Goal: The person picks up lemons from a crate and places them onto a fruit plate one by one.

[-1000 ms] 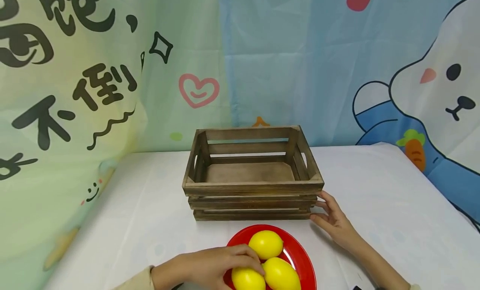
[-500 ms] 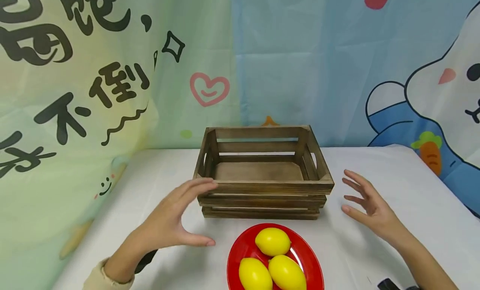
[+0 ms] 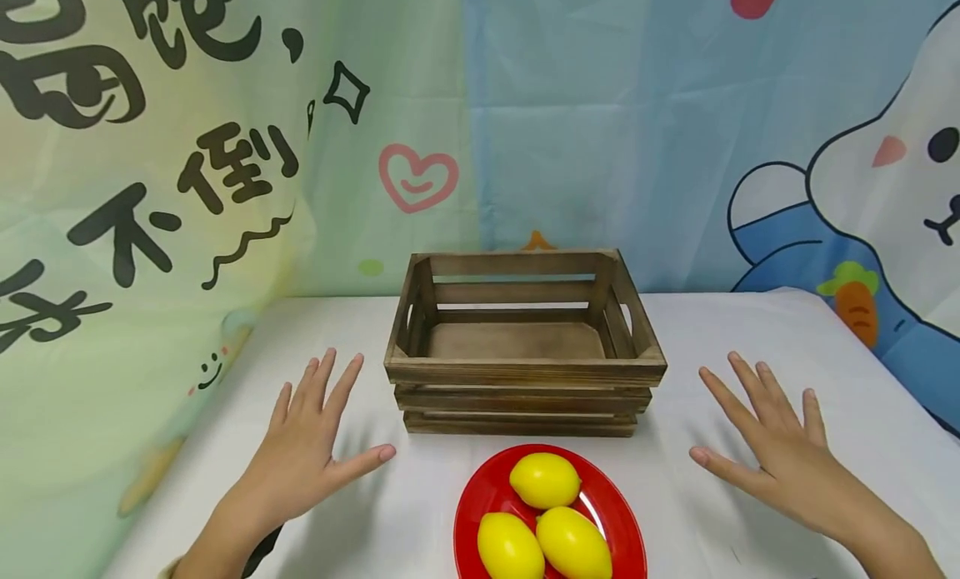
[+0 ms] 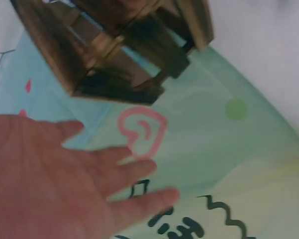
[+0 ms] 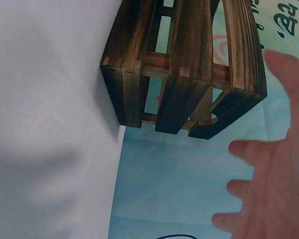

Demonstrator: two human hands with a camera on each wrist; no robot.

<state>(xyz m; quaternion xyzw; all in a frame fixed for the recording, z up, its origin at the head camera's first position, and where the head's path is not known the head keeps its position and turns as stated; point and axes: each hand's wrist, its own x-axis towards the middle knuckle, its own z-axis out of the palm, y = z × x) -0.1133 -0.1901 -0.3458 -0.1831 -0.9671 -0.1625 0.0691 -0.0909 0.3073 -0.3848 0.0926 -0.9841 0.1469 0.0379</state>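
Note:
My left hand hovers over the white cloth, left of a brown wooden crate, with fingers spread and palm down. On the crate's other side my right hand is held up the same way, its fingers apart and touching nothing. Between the hands, in front of the crate, a red plate bears three yellow lemons. The crate's inside shows a bare floor. Both wrist views catch the slatted crate at an angle beside spread fingers.
A white cloth covers the table. Behind it hangs a printed curtain with a heart, black lettering and a white bear-like figure holding a carrot. The crate stands close to this curtain.
The left hand has let go of a lemon on the plate and moved up and left. The right hand has left the crate's corner and moved right. Both hands have spread their fingers.

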